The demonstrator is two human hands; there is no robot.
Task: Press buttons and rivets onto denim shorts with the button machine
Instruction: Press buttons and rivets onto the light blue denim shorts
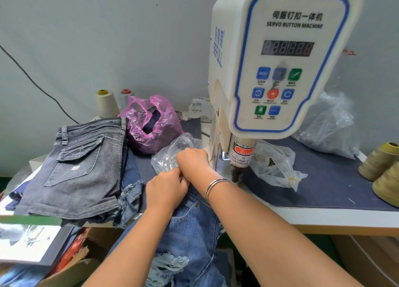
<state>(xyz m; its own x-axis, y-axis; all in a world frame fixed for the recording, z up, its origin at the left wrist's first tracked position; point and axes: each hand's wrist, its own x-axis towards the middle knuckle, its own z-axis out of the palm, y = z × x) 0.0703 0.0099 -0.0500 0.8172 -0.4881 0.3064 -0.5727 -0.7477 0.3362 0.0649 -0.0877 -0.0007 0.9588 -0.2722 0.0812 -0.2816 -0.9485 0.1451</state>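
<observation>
- One button machine (278,58) stands on your table (323,213), right of centre; its white face carries one dark number display and eight coloured keys, and its press head (237,174) hangs just right of your right wrist.
- One blue cloth (323,178) covers the table top beneath the machine.
- One pair of blue denim shorts (190,228) lies under your forearms, draped over the near table edge, with one small metal rivet (196,204) showing near the pocket.
- One stack of finished shorts (79,168) sits to your left, a grey pair on top.
- Four plastic bags: one pink (151,125), and three clear, one (170,157) touching your hands, one (278,166) right of the press head, one (330,127) behind the machine.
- Four thread cones: two pale (106,103) by the wall, two olive (380,161) at the right edge.
- Your two hands meet at the shorts' top edge: the left hand (166,189) is curled and pinching the denim; the right hand (193,158) is fisted beside the clear bag, and what it holds cannot be told.
- One silver bangle (213,187) circles your right wrist.
</observation>
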